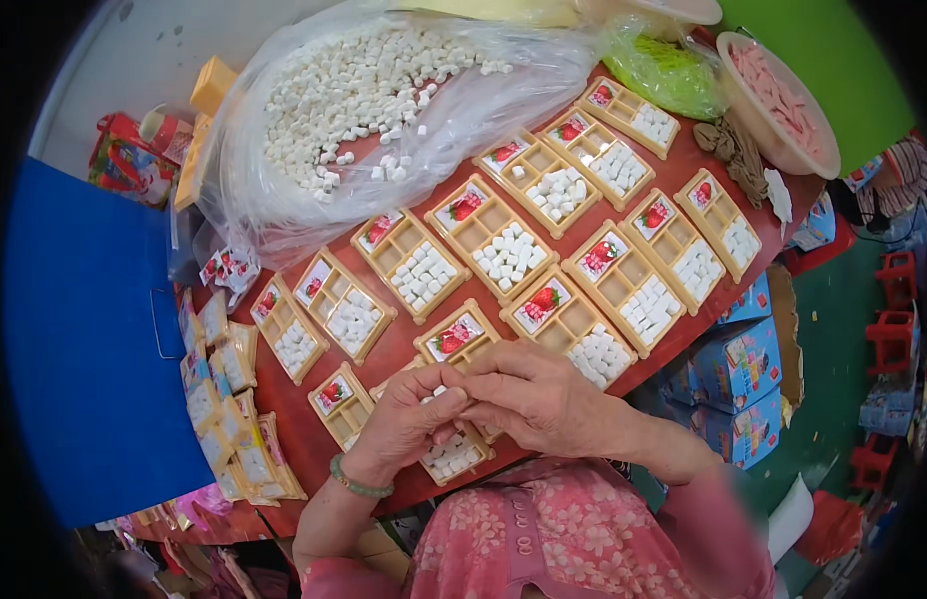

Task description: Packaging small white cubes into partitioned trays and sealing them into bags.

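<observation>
Clearly, the left hand [406, 417] is closed on a small white cube [440, 391] between thumb and bent fingers, cupped perhaps to keep it from dropping; fingertips of the right hand [540, 397] meet there, but I cannot tell whether they clamp anything. Directly below, a tan partitioned tray [468, 471] holds more cubes. Similar trays [495, 216] fan across the red tabletop [289, 419], seemingly within reach, before a crinkled transparent bag [508, 95] of matte, stubby cubes.

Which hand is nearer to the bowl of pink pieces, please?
Right. The right hand is below and left of the bowl in the picture; the left hand is lower and farther left.
</observation>
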The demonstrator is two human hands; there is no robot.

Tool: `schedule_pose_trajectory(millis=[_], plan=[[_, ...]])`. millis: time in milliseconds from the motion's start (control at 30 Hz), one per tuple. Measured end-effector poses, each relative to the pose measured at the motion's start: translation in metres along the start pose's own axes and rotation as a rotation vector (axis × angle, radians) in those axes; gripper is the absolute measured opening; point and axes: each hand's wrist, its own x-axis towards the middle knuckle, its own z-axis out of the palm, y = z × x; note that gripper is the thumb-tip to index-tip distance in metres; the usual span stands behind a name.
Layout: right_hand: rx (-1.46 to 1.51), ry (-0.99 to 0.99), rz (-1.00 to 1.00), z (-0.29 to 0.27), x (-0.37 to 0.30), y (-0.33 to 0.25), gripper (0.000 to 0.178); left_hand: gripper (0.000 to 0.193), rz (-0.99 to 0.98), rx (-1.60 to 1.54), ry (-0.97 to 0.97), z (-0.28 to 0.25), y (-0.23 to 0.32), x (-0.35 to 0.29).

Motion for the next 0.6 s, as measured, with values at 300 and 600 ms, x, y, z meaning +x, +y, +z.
schedule_pose_trajectory(millis=[300, 600], plan=[[-0.083, 0.000, -0.004, -0.012, -0.006, 0.000, 0.021, 0.027, -0.078, -0.054, -0.063, 0.023, 0.004, 0.006], [-0.003, -0.065, 0.028, -0.024, -0.012, 0.002, 0.020, 0.034, -0.119, 0.029, -0.024, 0.021, -0.002, 0.006]])
